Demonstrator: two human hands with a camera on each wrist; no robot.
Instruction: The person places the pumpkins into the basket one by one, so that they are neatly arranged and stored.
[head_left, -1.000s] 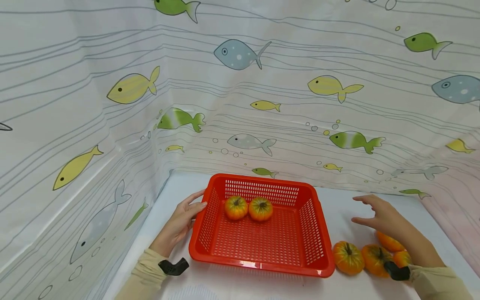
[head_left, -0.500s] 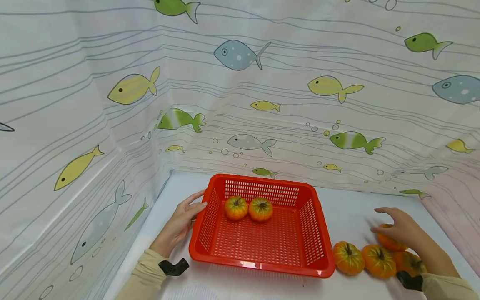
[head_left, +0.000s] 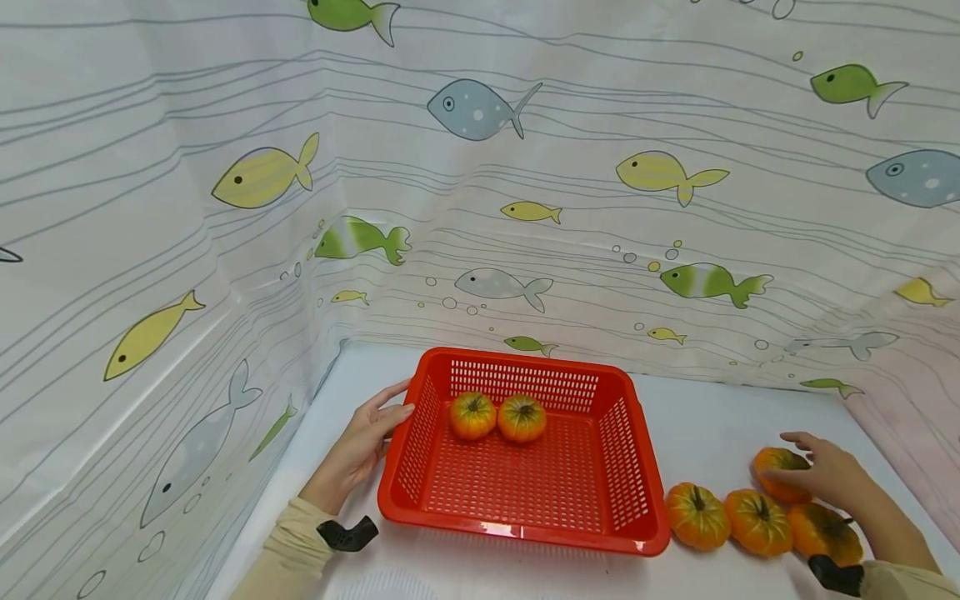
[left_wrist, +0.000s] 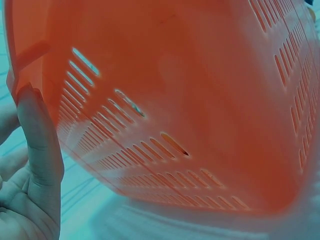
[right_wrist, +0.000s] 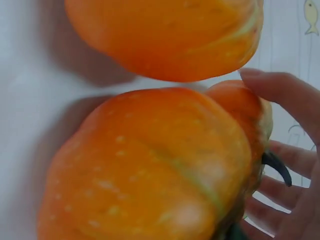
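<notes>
My left hand (head_left: 362, 437) grips the left rim of a red plastic basket (head_left: 450, 522), thumb over the edge. In the left wrist view the thumb (left_wrist: 42, 145) presses the rim of the slotted wall. Inside the basket, two small orange-green pumpkins (head_left: 472, 415) sit side by side near the back left. At the right, my right hand (head_left: 840, 477) is spread around the rearmost loose pumpkin (head_left: 772, 462). The right wrist view has the thumb (right_wrist: 280, 92) right at a stemmed pumpkin (right_wrist: 240, 107), fingers beyond it and a gap before the palm.
Three more pumpkins stand in a row right of the basket: one close to its corner (head_left: 697, 517), a middle pumpkin (head_left: 757, 522) and a right-hand pumpkin (head_left: 825, 533). A white sheet printed with fish (head_left: 480, 110) surrounds the white tabletop (head_left: 675, 417) at the back and sides.
My right hand has moved right and toward me, from right of the basket to the rearmost loose pumpkin. The left hand, basket and pumpkins have stayed in place.
</notes>
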